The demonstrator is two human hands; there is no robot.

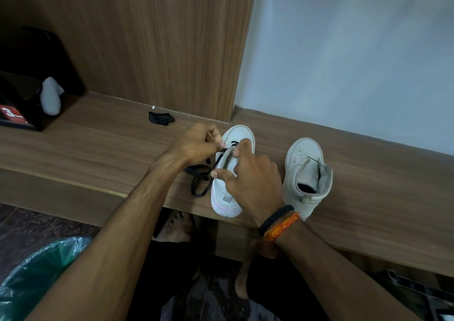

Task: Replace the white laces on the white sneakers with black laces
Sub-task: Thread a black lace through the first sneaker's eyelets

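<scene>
Two white sneakers stand on a wooden ledge. The left sneaker (227, 198) has a black lace (200, 182) threaded through its front eyelets, with loose loops lying on the wood to its left. My left hand (196, 145) pinches an end of that lace beside the sneaker's toe. My right hand (250, 173) grips the left sneaker from above, fingers curled over its tongue and side. The right sneaker (305, 171) stands unlaced, tongue pulled up. A second black lace (161, 118) lies bundled farther back by the wooden panel.
A black box (22, 109) with a grey-white bundle (50, 98) in it sits at the far left of the ledge (98, 148). A green bag-lined bin (36, 271) is on the floor at lower left. A wooden panel and a pale wall rise behind.
</scene>
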